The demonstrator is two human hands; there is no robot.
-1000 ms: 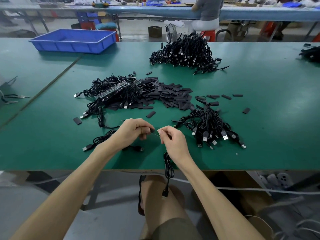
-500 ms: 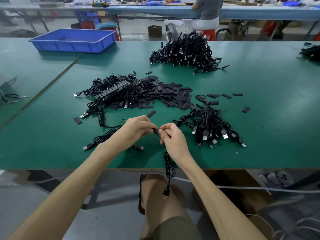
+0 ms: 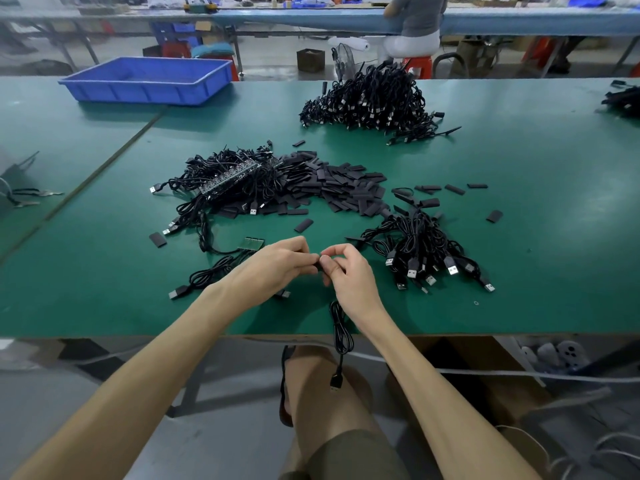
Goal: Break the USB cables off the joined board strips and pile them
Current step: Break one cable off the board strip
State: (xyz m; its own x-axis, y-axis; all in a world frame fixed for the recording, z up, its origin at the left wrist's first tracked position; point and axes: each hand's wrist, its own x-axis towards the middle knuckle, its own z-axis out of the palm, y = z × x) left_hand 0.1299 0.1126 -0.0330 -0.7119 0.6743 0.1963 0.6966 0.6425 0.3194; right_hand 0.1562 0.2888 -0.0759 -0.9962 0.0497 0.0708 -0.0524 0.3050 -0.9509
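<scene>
Pinching one small dark piece (image 3: 319,267) between them, our left hand (image 3: 277,268) and right hand (image 3: 351,280) have closed the gap of a second ago, so we judge the snap imminent, its USB cable (image 3: 341,336) dangling off the table (image 3: 485,323) near the pile (image 3: 420,244).

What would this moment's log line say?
left hand: pinches small black piece | right hand: pinches same piece | cable: hangs below right hand, over table edge | pile: right of hands
</scene>
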